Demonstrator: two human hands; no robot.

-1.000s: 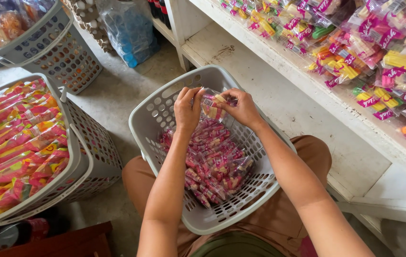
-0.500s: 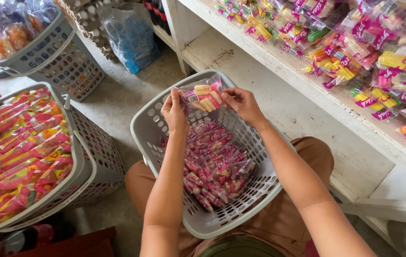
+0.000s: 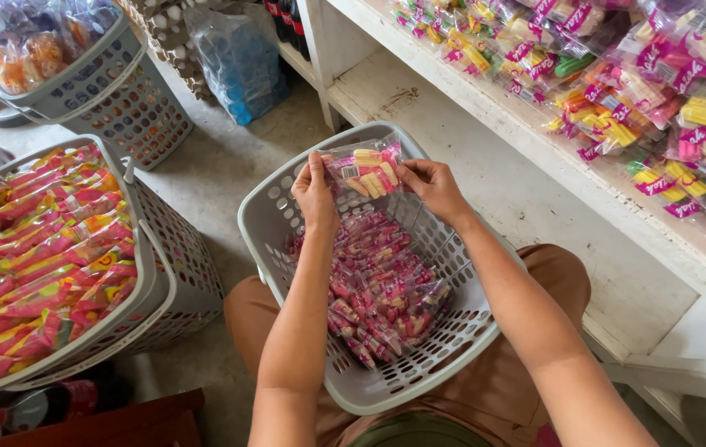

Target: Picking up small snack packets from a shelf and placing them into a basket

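Head cam looks down on a grey basket (image 3: 287,240) sitting on the person's lap; both hands are up at its far rim, pinching one clear snack packet (image 3: 365,170) w/ yellow sticks inside; left hand (image 3: 316,192) grips the packet's left edge, right hand (image 3: 432,186) grips the right edge, fingers closed on the plastic; packet hangs just above the rim, not touching the shelf yet.

Progress, imo: not far along; the pile of pink packets (image 3: 378,290) covers most of the basket floor, so plenty left, only this one is lifted out; can't tell how many of the packs on the white shelf (image 3: 485,165) came from this basket.

Around: shelf runs along the right side, its top board crowded w/ colourful snack packs (image 3: 643,91), lower board bare near the hands; at the left edge a second basket of orange-red packets (image 3: 38,248) stacked on another; farther off a basket of bagged goods (image 3: 30,50) and a blue plastic bag (image 3: 241,58) on the floor. Nothing really blocks the hands; the crowded top board is prob the only squeeze.
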